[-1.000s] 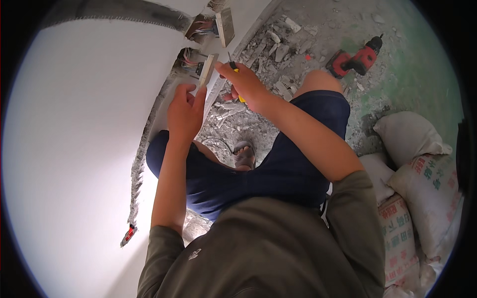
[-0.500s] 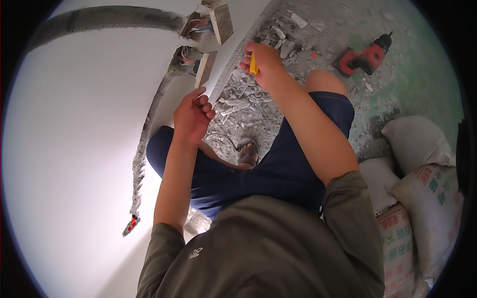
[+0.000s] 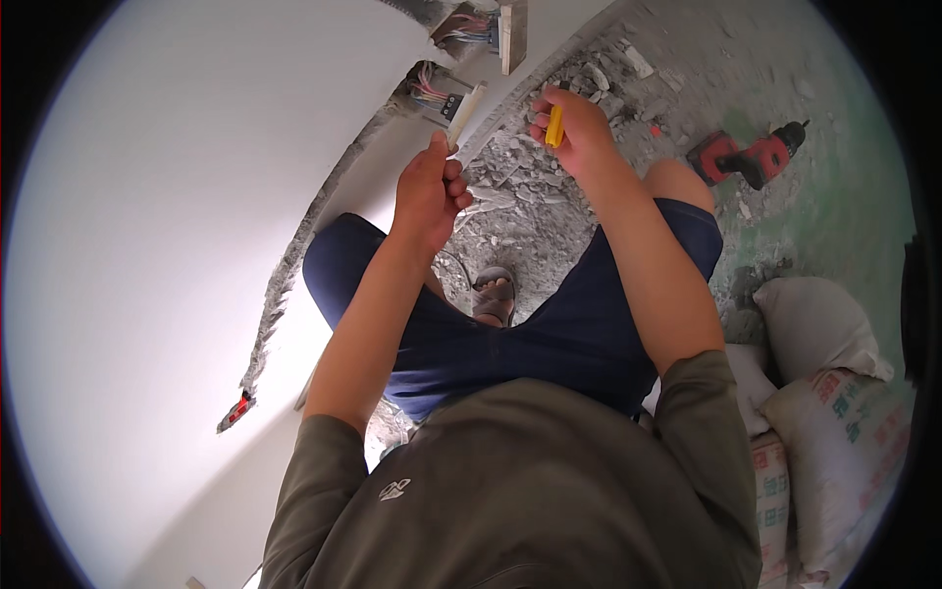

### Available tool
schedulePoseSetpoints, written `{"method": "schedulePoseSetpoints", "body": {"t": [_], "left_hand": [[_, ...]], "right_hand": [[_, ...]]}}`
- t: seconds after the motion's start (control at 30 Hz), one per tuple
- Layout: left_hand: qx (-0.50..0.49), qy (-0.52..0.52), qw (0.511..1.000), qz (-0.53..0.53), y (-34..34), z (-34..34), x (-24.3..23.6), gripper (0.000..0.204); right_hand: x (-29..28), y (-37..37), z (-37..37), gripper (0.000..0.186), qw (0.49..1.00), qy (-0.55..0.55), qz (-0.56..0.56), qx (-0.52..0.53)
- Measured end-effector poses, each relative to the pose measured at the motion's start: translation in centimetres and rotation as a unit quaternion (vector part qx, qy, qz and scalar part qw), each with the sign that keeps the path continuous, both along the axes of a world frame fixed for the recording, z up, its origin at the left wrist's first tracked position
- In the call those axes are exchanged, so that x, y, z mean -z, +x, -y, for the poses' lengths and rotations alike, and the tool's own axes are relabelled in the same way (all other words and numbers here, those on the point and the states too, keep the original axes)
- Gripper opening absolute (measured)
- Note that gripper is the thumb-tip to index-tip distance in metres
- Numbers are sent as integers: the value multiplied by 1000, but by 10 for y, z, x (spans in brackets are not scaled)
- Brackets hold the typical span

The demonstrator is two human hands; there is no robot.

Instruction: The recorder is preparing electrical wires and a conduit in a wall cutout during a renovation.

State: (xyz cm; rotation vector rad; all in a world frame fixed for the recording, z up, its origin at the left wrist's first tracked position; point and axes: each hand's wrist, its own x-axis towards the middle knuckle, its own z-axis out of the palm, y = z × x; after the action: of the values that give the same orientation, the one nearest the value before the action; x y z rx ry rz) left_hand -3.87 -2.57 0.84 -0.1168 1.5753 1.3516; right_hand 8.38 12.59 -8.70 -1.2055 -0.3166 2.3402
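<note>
My left hand [image 3: 428, 194] pinches the near edge of a pale wall socket plate [image 3: 468, 111] between thumb and fingers. The plate stands tilted out from its wall box, with a dark terminal block [image 3: 451, 105] on its back and several coloured wires [image 3: 427, 90] running into the recess. To the right, my right hand [image 3: 586, 133] is closed around a yellow-handled tool [image 3: 555, 128], held apart from the plate; its working end is not clear. Beyond them a second socket plate [image 3: 512, 39] hangs out of its box on its own wires [image 3: 469, 31].
A chiselled groove [image 3: 294, 250] runs along the white wall [image 3: 177, 226] to a small red-and-black fitting [image 3: 235, 411]. Rubble [image 3: 530, 196] covers the floor by the wall. A red cordless drill [image 3: 751, 157] lies at the right, with filled sacks [image 3: 819, 329] nearer me.
My left thumb and fingers have closed on the lower plate's edge, and the plate has turned more edge-on. The whole view has shifted; my right hand still holds the yellow-handled tool.
</note>
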Motion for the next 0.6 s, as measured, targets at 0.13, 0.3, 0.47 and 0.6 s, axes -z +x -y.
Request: {"method": "schedulePoseSetpoints", "body": {"t": [0.13, 0.3, 0.47, 0.6], "left_hand": [[-61, 0, 996, 61, 2, 10, -6, 34], [-43, 27, 992, 118, -3, 37, -15, 20], [21, 63, 993, 100, -7, 47, -37, 27], [111, 54, 991, -51, -3, 49, -58, 26]], "right_hand": [[7, 0, -2, 17, 1000, 7, 12, -1], [-7, 4, -2, 18, 998, 41, 46, -6], [-14, 14, 4, 16, 995, 15, 50, -87], [-56, 32, 37, 22, 995, 12, -30, -90]]}}
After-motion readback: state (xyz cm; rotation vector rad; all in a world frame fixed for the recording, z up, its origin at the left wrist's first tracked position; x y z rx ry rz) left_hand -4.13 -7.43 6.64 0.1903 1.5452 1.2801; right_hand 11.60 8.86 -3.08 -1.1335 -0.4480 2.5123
